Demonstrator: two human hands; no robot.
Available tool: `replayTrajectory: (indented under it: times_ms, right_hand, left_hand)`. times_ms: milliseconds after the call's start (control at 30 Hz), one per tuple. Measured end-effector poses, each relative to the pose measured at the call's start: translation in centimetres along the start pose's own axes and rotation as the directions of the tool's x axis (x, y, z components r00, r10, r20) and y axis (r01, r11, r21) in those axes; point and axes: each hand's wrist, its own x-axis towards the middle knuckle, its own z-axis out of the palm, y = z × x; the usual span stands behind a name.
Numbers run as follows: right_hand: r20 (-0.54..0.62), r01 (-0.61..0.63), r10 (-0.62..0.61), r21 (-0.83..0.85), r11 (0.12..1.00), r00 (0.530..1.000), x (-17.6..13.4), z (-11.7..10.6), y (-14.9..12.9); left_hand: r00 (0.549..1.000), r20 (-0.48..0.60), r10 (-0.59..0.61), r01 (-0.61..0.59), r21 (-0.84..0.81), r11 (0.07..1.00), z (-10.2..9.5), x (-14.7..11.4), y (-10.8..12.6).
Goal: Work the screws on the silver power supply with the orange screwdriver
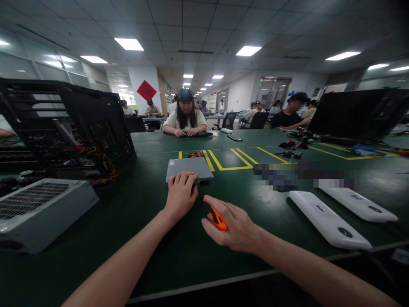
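Observation:
A grey computer power supply unit (187,165) sits on the green table in front of me. My left hand (181,192) grips its near left part, fingers curled over the top and the near edge. In my right hand (234,224) is a screwdriver with an orange and black handle (218,219), held between thumb and fingers. Its thin dark shaft points toward the near face of the unit; I cannot tell whether the tip touches it. A bundle of coloured cables (194,154) lies behind the unit.
An opened black computer case (105,128) stands at the left, behind a second power supply (60,217). Two white oblong devices (326,217) lie at the right, near loose cables (290,149) and a dark monitor (348,113). Across the table (134,251) sits another person (185,117).

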Motion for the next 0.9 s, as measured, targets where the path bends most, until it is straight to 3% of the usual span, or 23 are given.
replayTrajectory:
  times_ms: [200, 400, 533, 767, 900]
  right_hand:
    - [0.038, -0.099, 0.098, 0.008, 0.995, 0.994, -0.36, 0.05, 0.36]
    - [0.012, -0.015, 0.015, 0.002, 1.000, 1.000, -0.13, -0.36, 0.27]
    - [0.000, -0.054, 0.054, -0.004, 0.999, 0.999, 0.00, -0.32, 0.41]
    - [0.063, -0.018, 0.018, 0.008, 1.000, 0.998, -0.30, -0.06, -0.15]
    - [0.071, -0.086, 0.085, 0.002, 0.996, 0.994, -0.68, -0.01, 0.23]
  left_hand:
    - [1.000, 0.003, -0.004, 0.004, 0.007, 1.000, 0.12, 0.02, -0.06]
    - [1.000, 0.005, -0.005, 0.005, 0.006, 1.000, 0.04, 0.08, 0.04]
    - [1.000, 0.004, -0.003, 0.003, 0.013, 1.000, 0.09, 0.08, 0.00]
    - [1.000, 0.006, -0.009, 0.009, 0.011, 1.000, -0.01, 0.08, -0.02]
    - [1.000, 0.011, -0.006, 0.006, 0.010, 1.000, 0.04, 0.09, -0.03]
